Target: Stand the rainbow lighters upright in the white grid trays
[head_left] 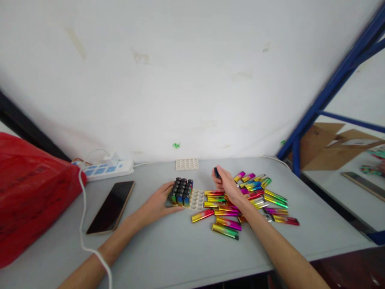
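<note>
A white tray with round holes (pixel 197 199) lies on the table, its left part filled with several upright lighters (pixel 182 192) with dark tops. My left hand (pixel 162 202) is wrapped round the left end of this tray, thumb along the near side and fingers behind. My right hand (pixel 224 182) is closed round a lighter (pixel 216 173); only its dark end shows above the fist, and the rest is hidden. Below and right of that hand spreads a loose pile of shiny lighters (pixel 228 223) in yellow, pink, green, red and blue.
Another white holed tray (pixel 187 164) lies by the wall. At left are a phone (pixel 111 206), a power strip (pixel 108 170), a white cable (pixel 82 224) and a red bag (pixel 39 196). A blue metal frame (pixel 327 92) and cardboard box (pixel 327 146) stand at right.
</note>
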`<control>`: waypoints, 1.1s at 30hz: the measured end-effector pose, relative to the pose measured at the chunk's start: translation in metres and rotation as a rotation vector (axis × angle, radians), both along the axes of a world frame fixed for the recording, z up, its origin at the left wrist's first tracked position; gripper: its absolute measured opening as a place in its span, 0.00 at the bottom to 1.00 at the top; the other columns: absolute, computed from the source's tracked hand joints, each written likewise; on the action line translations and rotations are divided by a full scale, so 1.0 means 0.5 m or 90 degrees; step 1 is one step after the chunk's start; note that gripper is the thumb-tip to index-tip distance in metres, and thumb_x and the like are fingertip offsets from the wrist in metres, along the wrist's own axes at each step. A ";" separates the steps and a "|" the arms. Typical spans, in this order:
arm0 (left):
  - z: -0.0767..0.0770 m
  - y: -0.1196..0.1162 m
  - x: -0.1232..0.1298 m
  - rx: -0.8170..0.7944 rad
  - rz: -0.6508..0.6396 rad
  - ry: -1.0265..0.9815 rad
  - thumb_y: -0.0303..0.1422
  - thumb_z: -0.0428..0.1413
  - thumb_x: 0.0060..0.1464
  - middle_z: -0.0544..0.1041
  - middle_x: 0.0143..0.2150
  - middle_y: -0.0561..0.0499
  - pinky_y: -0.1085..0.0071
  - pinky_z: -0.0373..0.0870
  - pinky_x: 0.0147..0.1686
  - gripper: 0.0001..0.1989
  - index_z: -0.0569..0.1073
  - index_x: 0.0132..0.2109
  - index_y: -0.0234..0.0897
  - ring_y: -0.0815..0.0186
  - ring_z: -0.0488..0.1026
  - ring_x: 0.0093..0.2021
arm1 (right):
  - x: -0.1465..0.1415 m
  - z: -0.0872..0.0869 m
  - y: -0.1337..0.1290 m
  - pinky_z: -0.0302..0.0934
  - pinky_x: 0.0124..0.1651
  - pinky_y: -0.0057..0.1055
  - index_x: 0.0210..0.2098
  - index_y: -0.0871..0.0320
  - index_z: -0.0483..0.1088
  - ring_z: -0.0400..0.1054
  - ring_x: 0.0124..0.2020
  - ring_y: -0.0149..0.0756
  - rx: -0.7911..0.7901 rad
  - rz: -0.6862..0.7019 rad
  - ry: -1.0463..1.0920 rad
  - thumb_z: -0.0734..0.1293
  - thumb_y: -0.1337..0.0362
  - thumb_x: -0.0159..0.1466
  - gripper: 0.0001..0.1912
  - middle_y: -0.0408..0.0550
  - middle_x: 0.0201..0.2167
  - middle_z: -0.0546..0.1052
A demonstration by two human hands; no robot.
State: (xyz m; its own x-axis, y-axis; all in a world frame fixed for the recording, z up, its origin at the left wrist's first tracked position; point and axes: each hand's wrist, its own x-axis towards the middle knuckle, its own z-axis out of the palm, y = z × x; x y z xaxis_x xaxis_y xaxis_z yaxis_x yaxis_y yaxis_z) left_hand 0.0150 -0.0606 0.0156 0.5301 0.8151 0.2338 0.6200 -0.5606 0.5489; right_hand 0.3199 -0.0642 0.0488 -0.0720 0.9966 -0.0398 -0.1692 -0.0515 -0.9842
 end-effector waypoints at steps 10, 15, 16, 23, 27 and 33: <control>0.004 0.001 0.001 -0.034 0.007 0.019 0.52 0.69 0.53 0.73 0.70 0.39 0.49 0.63 0.74 0.39 0.73 0.66 0.40 0.44 0.70 0.70 | -0.023 -0.050 0.006 0.42 0.22 0.29 0.22 0.51 0.55 0.48 0.20 0.28 0.127 -0.105 -0.219 0.65 0.35 0.62 0.30 0.36 0.17 0.55; 0.005 0.001 0.003 -0.020 0.000 0.006 0.53 0.70 0.52 0.74 0.69 0.39 0.48 0.65 0.73 0.38 0.75 0.64 0.40 0.43 0.71 0.69 | -0.025 -0.040 -0.001 0.49 0.25 0.29 0.24 0.51 0.57 0.53 0.22 0.31 0.205 -0.115 -0.285 0.62 0.37 0.68 0.28 0.38 0.19 0.59; 0.005 0.001 0.004 -0.021 0.000 0.007 0.52 0.70 0.52 0.74 0.69 0.39 0.48 0.65 0.72 0.38 0.75 0.65 0.40 0.42 0.71 0.69 | -0.025 -0.034 -0.005 0.51 0.26 0.29 0.25 0.52 0.59 0.55 0.23 0.32 0.224 -0.105 -0.304 0.61 0.38 0.69 0.28 0.38 0.20 0.61; 0.011 -0.002 0.007 -0.010 0.002 -0.003 0.52 0.71 0.51 0.74 0.69 0.37 0.49 0.66 0.72 0.42 0.73 0.67 0.37 0.39 0.72 0.68 | -0.035 -0.005 -0.031 0.64 0.41 0.33 0.33 0.52 0.66 0.68 0.36 0.39 0.394 0.023 -0.469 0.58 0.43 0.76 0.23 0.46 0.32 0.73; 0.012 -0.003 0.007 -0.010 -0.008 -0.016 0.50 0.71 0.51 0.74 0.69 0.38 0.51 0.66 0.72 0.40 0.73 0.67 0.38 0.42 0.72 0.68 | -0.040 -0.018 -0.027 0.60 0.40 0.34 0.29 0.52 0.63 0.64 0.31 0.38 0.435 0.033 -0.560 0.58 0.43 0.77 0.25 0.44 0.28 0.70; 0.002 0.000 0.003 -0.018 -0.010 -0.012 0.52 0.71 0.52 0.73 0.70 0.39 0.52 0.64 0.73 0.42 0.71 0.69 0.39 0.45 0.71 0.69 | -0.042 -0.054 -0.006 0.58 0.38 0.33 0.31 0.53 0.66 0.67 0.29 0.38 0.423 0.032 -0.599 0.57 0.42 0.78 0.26 0.46 0.28 0.76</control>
State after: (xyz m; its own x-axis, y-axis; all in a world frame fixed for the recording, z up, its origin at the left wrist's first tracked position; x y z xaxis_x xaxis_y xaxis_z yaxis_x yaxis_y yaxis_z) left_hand 0.0166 -0.0606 0.0164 0.5389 0.8130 0.2205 0.6007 -0.5544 0.5760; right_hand 0.2991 -0.0673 0.0221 -0.3331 0.8378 0.4326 0.6340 0.5386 -0.5549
